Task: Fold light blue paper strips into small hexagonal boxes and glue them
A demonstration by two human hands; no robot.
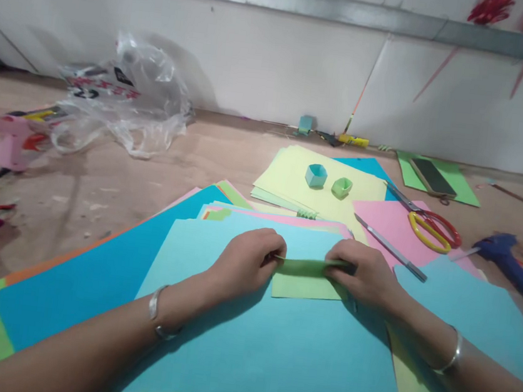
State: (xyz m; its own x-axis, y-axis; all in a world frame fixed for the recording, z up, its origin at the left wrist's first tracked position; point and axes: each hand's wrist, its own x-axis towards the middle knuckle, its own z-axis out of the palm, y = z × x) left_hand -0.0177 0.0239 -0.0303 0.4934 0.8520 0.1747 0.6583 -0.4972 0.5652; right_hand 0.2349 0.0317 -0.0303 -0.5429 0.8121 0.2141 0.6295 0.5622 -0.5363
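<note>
1. Folding was the step in hand, as far as you could judge: your left hand (pixel 247 258) and right hand (pixel 366 276) each pinched one end of a small green paper (pixel 305 279), its upper edge rolled or turned over toward you.
2. Your fingers were curled tight on both sides, with no gap showing between thumb and fingertips; each hand was closed on its end of the green paper, which spanned the space between them.
3. Under your fingers lay a light blue sheet (pixel 272 348), and the green paper rested flat on it below the fold.
4. Beyond your right fingers sat a metal blade (pixel 390 247) on a pink sheet (pixel 384 219), with scissors (pixel 430 226) farther out.
5. Past both hands, two small folded paper rings (pixel 328 181) stood on a yellow sheet (pixel 287 174).
6. The next move probably called for pressing the turned edge down evenly along its length, keeping both ends level so the crease ran straight.
</note>
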